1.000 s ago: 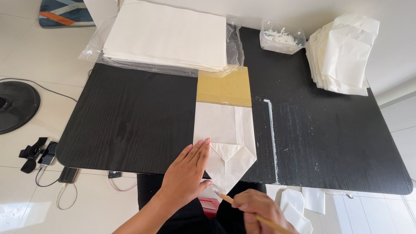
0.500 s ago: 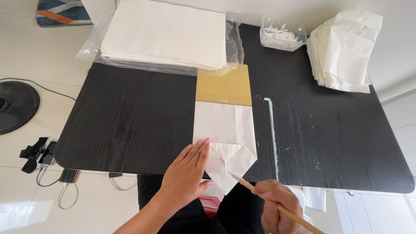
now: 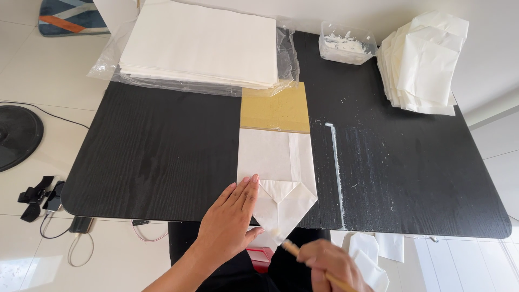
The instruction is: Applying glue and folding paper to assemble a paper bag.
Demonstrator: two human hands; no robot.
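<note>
A folded white paper bag lies on the black table, wrapped over a brown cardboard strip. Its near end is folded into a point. My left hand lies flat on the bag's lower left part, fingers together. My right hand grips a thin wooden brush stick, whose tip touches the pointed flap at the table's near edge.
A stack of white paper sheets in clear plastic sits at the back. A clear tub of white paste and a pile of folded bags lie back right. A white paste line marks the table. Cables and a round black base are on the floor at left.
My right hand has swung the stick so its tip moved from the bag's right edge down to the pointed flap. The left hand stays pressed on the bag.
</note>
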